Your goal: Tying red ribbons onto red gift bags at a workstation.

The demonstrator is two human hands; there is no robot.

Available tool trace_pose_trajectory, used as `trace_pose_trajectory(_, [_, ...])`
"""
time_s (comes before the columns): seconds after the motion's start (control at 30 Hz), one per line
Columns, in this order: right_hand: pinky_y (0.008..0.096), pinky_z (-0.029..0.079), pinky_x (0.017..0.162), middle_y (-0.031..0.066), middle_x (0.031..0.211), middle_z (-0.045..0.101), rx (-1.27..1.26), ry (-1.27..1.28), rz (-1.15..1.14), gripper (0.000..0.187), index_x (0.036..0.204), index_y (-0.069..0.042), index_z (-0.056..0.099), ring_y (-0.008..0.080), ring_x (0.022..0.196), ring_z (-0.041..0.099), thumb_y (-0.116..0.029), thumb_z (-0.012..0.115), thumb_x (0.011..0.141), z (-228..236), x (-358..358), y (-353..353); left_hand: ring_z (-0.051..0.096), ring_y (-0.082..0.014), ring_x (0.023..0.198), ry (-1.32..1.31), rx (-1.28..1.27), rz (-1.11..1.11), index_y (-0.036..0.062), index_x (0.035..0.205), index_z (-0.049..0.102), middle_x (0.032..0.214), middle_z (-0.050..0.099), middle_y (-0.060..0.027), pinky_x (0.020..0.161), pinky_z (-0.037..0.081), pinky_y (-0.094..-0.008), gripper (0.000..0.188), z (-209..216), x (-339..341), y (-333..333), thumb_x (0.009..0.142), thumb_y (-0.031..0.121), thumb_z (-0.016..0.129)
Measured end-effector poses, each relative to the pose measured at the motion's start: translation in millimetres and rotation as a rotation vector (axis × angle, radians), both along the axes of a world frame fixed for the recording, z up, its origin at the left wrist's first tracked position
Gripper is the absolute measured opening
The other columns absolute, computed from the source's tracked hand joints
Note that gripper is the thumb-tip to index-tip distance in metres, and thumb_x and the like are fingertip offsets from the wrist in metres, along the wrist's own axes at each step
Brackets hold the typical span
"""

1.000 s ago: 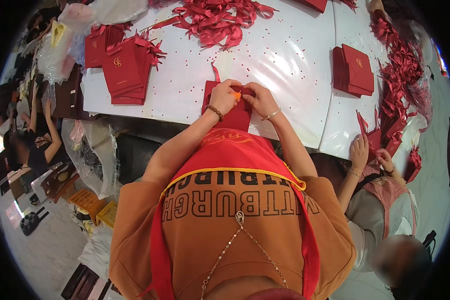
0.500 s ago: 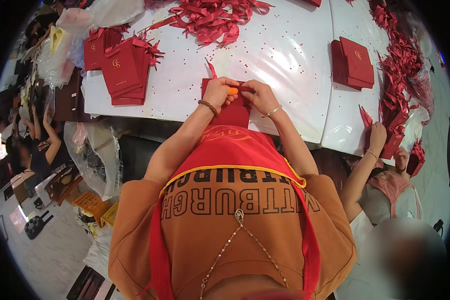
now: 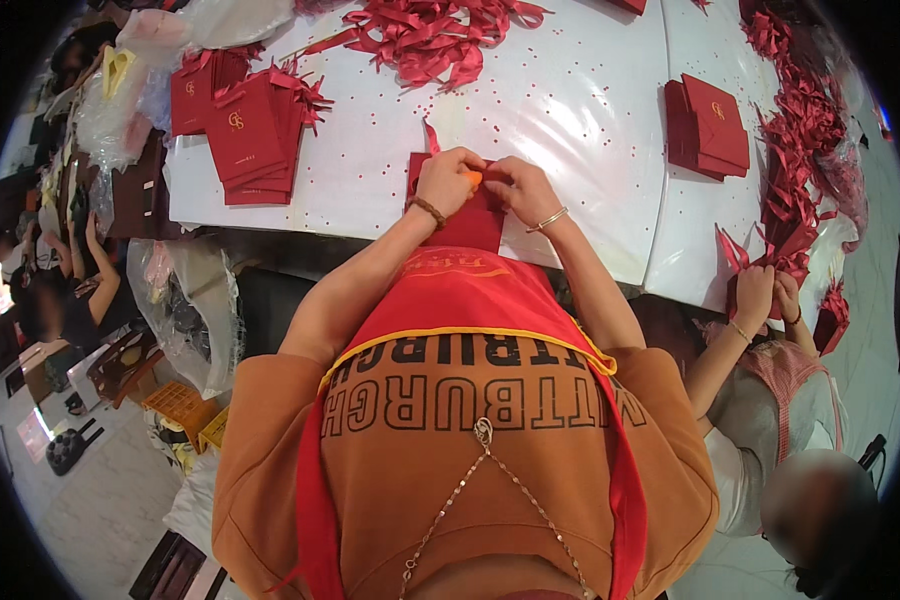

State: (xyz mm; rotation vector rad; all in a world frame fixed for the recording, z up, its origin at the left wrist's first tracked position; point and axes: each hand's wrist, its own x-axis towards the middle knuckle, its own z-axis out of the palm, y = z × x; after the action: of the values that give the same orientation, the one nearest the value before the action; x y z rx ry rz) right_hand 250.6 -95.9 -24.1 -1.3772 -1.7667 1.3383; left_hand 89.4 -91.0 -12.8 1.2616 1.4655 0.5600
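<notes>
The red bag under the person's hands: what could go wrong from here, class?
The red bag lies at the near edge of the table, so it might slip off. The left hand holds an orange object close to the right hand; a slip could bump it. The fanned stack of red bags might slide if knocked.

2 bare hands work side by side, forearms slanting inward.
The left hand [image 3: 448, 182] is curled with its back turned up and its fingers folded; the right hand [image 3: 525, 190] is just beside it, fingers bent and tips pointing toward the left. Elbows out, the left forearm [image 3: 370, 268] and right forearm [image 3: 592, 272] converge ahead of the body. Whether the 2 hands touch is too small to tell.
</notes>
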Motion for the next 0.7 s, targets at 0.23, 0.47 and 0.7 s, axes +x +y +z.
trace_pose_trajectory(0.23, [0.0336, 0.046, 0.069, 0.0140, 0.088, 0.059, -0.033, -0.019, -0.086, 0.020, 0.094, -0.002, 0.059, 0.0285, 0.077, 0.058, -0.006, 0.060, 0.074, 1.0, -4.4, -4.9, 0.061, -0.0214, 0.062, -0.180, -0.054, 0.048, 0.0083, 0.086, 0.063, 0.070, 0.062, -0.0093, 0.057, 0.048, -0.0318, 0.014, 0.8, -0.5, -7.0, 0.075, 0.010, 0.056])
trace_pose_trajectory(0.47, [0.0355, 0.046, 0.065, 0.0126, 0.083, 0.057, 0.204, -0.097, -0.030, 0.017, 0.091, -0.006, 0.059, 0.0311, 0.074, 0.056, -0.008, 0.060, 0.074, 1.9, -8.0, -5.0, 0.057, -0.0255, 0.061, 0.775, 0.734, -0.533, 0.0065, 0.082, 0.065, 0.071, 0.061, -0.0098, 0.057, 0.045, -0.0312, 0.026, 50.5, -28.3, 32.2, 0.080, 0.030, 0.054])
trace_pose_trajectory(0.7, [0.0372, 0.045, 0.063, 0.0114, 0.082, 0.056, 0.374, -0.064, 0.023, 0.014, 0.089, -0.006, 0.059, 0.0312, 0.073, 0.056, -0.007, 0.059, 0.075, 18.7, -20.8, -8.3, 0.041, -0.0092, 0.050, 0.310, -0.177, -0.944, -0.0013, 0.076, 0.062, 0.055, 0.050, -0.0001, 0.047, 0.035, -0.0260, 0.024, 33.9, -26.8, 81.3, 0.075, 0.022, 0.055])
